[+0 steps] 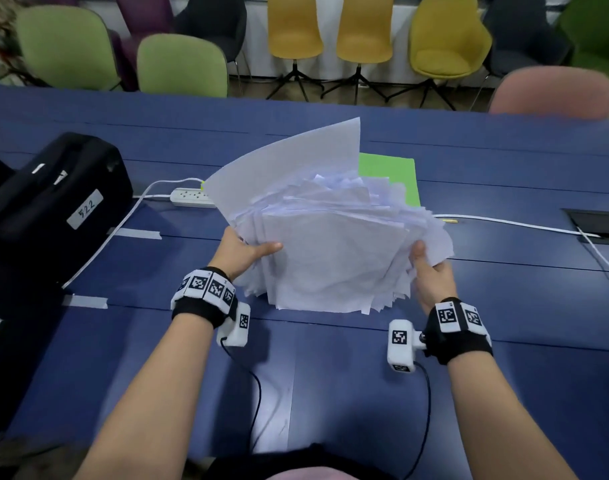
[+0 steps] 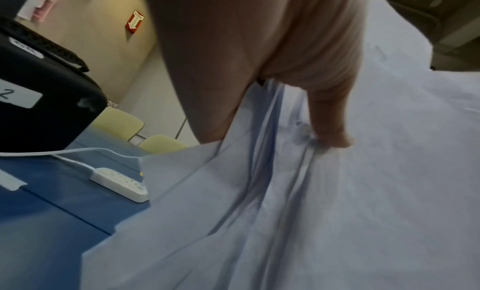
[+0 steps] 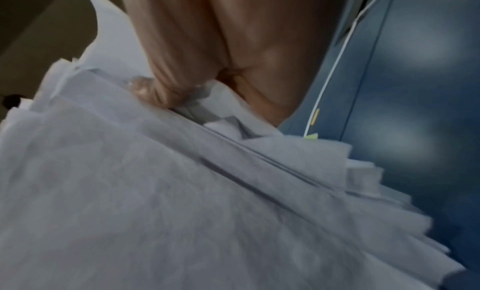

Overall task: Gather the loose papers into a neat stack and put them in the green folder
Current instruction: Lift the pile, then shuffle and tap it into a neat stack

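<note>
Both grips hold the papers point(image 1: 334, 237): the left hand point(image 1: 242, 252) clasps the pile's left edge, thumb lying across the top sheet and fingers hidden beneath, while the right hand point(image 1: 432, 275) pinches the right edge with its thumb on top. Between them the pile hangs raised over the middle of the surface point(image 1: 330, 393), near edge low and possibly touching it, far edge tilted up.

From the grips the green folder point(image 1: 387, 168) lies straight ahead, toward the far edge of the surface, flat and mostly hidden behind the sheets. Only its far right part shows, so its long axis cannot be read, nor whether it lies open. It sits a little to the right of centre, so the right hand looks the nearer one.

Thin, limp white sheets make up the pile, fanned out of square, with corners stepping out along the right side in a ragged staircase. One large sheet at the back curls upward and stands clear of the rest. Some sheets look creased.

To my eye the squaring is unfinished; these edges need tapping level before the pile travels forward.

Left of the pile, a white power strip point(image 1: 192, 197) and its cord lie on the smooth blue surface, with a black case point(image 1: 53, 199) near the left edge.
</note>
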### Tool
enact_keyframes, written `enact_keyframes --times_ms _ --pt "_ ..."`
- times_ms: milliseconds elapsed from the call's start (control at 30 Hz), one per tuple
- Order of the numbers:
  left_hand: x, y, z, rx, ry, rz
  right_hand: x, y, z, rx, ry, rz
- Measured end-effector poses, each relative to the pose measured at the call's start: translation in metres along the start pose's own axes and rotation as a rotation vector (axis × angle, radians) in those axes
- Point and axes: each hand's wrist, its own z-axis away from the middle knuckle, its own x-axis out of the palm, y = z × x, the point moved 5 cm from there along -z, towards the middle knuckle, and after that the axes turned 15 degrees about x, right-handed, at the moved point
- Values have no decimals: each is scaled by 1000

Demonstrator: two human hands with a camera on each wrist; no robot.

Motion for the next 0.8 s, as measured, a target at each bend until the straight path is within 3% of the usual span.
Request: enact_keyframes --times_ms 133,233,467,667,800 --pt "2 5 -2 61 -51 -45 0 -31 9 -153 -69 87" --pt "2 3 -2 68 -113 -68 10 -39 3 -147 -202 139" --pt "10 6 -6 43 140 -133 23 -30 13 -98 -329 146" --pt "19 0 -21 -65 207 -243 21 -12 20 -84 -525 303" --pt "25 8 -19 -12 61 -69 21 -7 9 -144 -221 317"
